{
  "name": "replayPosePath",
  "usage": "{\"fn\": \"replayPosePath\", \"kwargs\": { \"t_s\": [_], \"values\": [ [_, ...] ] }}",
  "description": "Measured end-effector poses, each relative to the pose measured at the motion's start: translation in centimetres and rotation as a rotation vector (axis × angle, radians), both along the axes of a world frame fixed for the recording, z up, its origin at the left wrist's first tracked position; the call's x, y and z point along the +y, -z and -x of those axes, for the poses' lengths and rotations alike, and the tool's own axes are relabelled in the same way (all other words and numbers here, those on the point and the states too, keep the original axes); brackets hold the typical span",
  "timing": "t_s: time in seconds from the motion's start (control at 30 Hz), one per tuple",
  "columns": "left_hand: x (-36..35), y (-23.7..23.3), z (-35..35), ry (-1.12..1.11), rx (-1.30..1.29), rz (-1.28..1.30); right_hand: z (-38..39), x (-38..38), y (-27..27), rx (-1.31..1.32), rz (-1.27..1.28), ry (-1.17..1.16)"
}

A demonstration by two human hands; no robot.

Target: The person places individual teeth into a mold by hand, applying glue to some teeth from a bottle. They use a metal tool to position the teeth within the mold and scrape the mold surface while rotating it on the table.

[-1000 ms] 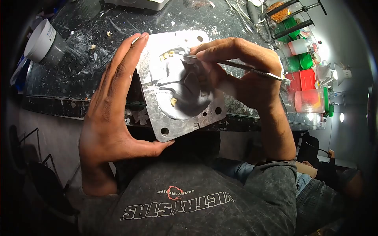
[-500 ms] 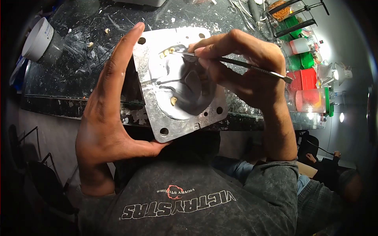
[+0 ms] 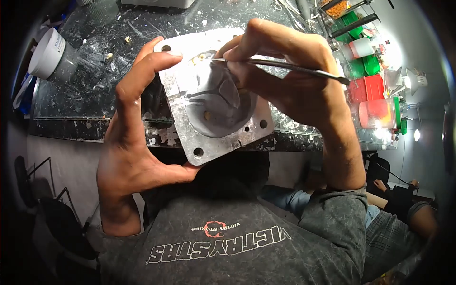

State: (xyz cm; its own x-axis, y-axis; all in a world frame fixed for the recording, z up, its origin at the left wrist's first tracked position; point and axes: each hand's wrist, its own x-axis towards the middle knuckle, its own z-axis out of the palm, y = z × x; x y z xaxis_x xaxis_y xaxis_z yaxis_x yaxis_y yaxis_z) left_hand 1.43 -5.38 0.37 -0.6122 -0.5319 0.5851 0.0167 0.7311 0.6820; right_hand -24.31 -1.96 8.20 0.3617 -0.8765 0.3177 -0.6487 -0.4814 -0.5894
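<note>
My left hand grips the left side of a square metal denture flask half. Its thumb is under the near corner, and a bent finger lies over the far left corner. Grey mould material fills the round cavity. Small yellowish teeth are set at its far edge, with another tooth nearer me. Between the fingertips of my right hand is a slim metal carving tool, its tip beside the far teeth. My right hand hides part of the flask's right side.
A white plastic tub stands at the left on the scuffed black bench. Red and green containers line the right, near a lamp. Another person's hand shows at lower right.
My left index finger has gone from stretched along the flask's edge to bent over its far corner. My right hand and the tool have shifted slightly away and left.
</note>
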Motion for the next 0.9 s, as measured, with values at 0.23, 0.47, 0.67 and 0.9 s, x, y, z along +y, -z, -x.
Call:
{"fn": "replayPosePath", "kwargs": {
  "t_s": [0.23,0.47,0.67,0.9],
  "values": [
    [-0.4,-0.6,-0.3,-0.004,-0.089,-0.086,2.4,2.9,2.1,-0.401,0.278,-0.013],
    [-2.3,-5.0,-0.1,-0.058,-0.184,-0.514,4.2,12.9,8.5,-0.399,0.618,0.521],
    [-5.0,-8.4,4.1,-0.225,-0.526,-0.696,6.4,13.8,8.9,-0.324,0.579,0.483],
    [-5.4,-9.0,5.9,-0.245,-0.656,-0.527,6.9,14.9,8.3,-0.29,0.395,0.529]
  ]
}}
